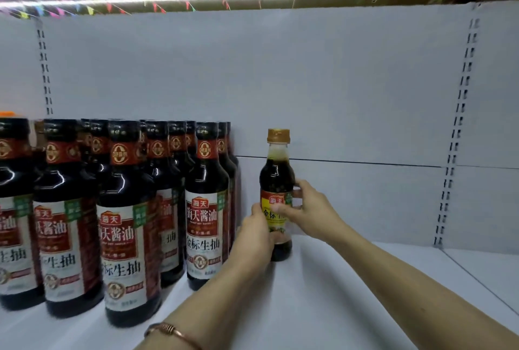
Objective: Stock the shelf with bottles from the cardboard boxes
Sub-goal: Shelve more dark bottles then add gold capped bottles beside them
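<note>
The small bottle [277, 195], gold-capped and yellow-labelled, stands deep on the white shelf [323, 293], just right of the rows of large dark bottles [123, 223]. Nearest, a thin metal bracelet [171, 331] circles the left wrist. The left hand [257, 233] wraps the lower body; the right hand [309, 209] pinches the label. Smooth, glossy and narrow-based, the bottle could tip if released off-balance, or knock the neighbouring row. Behind stands a flat grey back panel [337, 82].

Both forearms extended forward; left hand [257, 233] and right hand [310, 209] fingers curled, gripping bottle [276, 178].
</note>
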{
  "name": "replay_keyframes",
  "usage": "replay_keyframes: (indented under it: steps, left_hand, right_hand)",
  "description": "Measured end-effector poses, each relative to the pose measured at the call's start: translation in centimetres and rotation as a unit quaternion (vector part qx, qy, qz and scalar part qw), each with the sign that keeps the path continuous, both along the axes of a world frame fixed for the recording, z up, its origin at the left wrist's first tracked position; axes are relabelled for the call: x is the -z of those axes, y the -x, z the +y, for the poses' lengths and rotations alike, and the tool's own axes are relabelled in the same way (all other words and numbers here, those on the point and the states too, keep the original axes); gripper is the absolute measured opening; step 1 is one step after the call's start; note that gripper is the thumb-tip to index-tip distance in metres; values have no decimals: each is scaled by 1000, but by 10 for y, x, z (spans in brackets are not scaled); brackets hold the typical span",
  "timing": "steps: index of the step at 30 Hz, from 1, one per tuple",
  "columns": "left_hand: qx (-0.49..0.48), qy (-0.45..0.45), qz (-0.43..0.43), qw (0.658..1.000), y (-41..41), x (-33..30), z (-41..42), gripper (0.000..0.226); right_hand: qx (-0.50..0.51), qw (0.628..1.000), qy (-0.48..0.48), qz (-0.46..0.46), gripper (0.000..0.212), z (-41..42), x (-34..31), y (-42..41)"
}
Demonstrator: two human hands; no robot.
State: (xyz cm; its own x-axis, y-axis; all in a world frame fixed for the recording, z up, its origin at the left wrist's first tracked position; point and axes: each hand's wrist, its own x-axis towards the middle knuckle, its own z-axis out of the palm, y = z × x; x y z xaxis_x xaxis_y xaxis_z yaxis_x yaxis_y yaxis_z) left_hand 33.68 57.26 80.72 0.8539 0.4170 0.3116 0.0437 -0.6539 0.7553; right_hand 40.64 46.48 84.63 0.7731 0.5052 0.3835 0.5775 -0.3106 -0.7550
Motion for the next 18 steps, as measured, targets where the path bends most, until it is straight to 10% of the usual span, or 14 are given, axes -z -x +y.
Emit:
replay_keyframes:
  steps: [18]
  left_hand:
    - [-55, 147, -4, 988, -47, 8, 13, 33]
  right_hand:
    - [41, 999, 20, -25, 53, 23, 1, -35]
